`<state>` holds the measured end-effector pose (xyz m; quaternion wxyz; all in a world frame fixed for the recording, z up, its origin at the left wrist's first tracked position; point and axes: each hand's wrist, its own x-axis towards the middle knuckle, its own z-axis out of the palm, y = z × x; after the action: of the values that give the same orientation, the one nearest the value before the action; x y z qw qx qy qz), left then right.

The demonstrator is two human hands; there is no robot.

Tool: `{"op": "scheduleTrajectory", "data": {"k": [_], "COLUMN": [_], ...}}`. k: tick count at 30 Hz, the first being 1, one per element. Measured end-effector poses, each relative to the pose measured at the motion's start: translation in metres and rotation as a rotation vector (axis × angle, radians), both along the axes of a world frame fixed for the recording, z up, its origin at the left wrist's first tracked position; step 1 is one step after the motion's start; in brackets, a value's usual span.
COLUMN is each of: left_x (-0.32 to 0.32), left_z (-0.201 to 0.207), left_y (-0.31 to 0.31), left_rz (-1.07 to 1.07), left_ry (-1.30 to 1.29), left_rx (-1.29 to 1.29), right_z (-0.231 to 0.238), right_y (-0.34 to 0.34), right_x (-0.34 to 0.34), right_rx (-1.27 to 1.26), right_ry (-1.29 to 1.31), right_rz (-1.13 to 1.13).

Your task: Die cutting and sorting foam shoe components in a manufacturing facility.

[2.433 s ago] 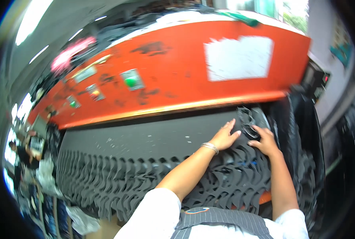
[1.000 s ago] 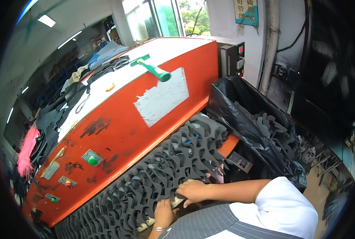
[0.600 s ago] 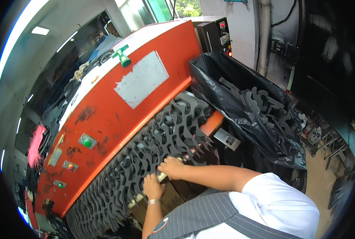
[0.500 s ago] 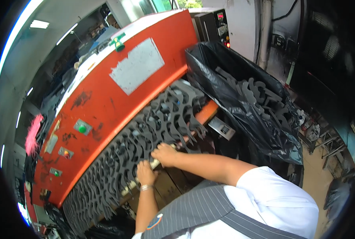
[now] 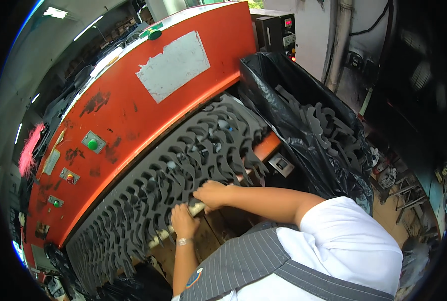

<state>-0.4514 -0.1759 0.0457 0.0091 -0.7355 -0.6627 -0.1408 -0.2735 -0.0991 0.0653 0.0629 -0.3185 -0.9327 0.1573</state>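
A dark grey foam-like sheet (image 5: 155, 156), cut all over into wavy strips, stretches along the front of an orange machine (image 5: 118, 95). My left hand (image 5: 184, 220) is closed on the sheet's near edge, its fingertips partly hidden. Just to its right, my right hand (image 5: 212, 194) also grips that edge, fingers curled under. Between the two hands shows part of a cream-coloured bar (image 5: 197, 208), which runs beneath the near edge. Loose wavy ends hang over the bar on both sides of my hands.
At the right stands a large black plastic bag (image 5: 263, 85), open, holding cut grey pieces (image 5: 333, 125). A metal switch box (image 5: 281, 164) sits below the bag's near side. Green buttons (image 5: 93, 144) dot the machine front. Pink fluff (image 5: 31, 150) hangs at far left.
The sheet lies farther out from the machine, with a plain uncut strip now showing along its back. Both hands keep their grip. My view has shifted slightly.
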Motion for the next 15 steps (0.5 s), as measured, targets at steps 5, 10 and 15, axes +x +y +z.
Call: {"op": "scheduleTrajectory", "data": {"k": [5,10,15], "left_x": [-0.009,-0.039,-0.041], "left_z": [0.037,0.112,0.192], "left_y": [0.016,0.087,0.18], "left_rz": [-0.114,-0.373,-0.377], "left_ry": [-0.037,-0.086,-0.612], "left_rx": [-0.218,-0.788,-0.807], "right_z": [0.094,0.077,0.044], "right_y": [0.108,0.264,0.33], "right_x": [0.06,0.073,0.069], "right_rx": [-0.101,0.279,0.273], "right_ry": [0.464,0.269,0.027], "right_rz": [-0.253,-0.751,-0.84]}}
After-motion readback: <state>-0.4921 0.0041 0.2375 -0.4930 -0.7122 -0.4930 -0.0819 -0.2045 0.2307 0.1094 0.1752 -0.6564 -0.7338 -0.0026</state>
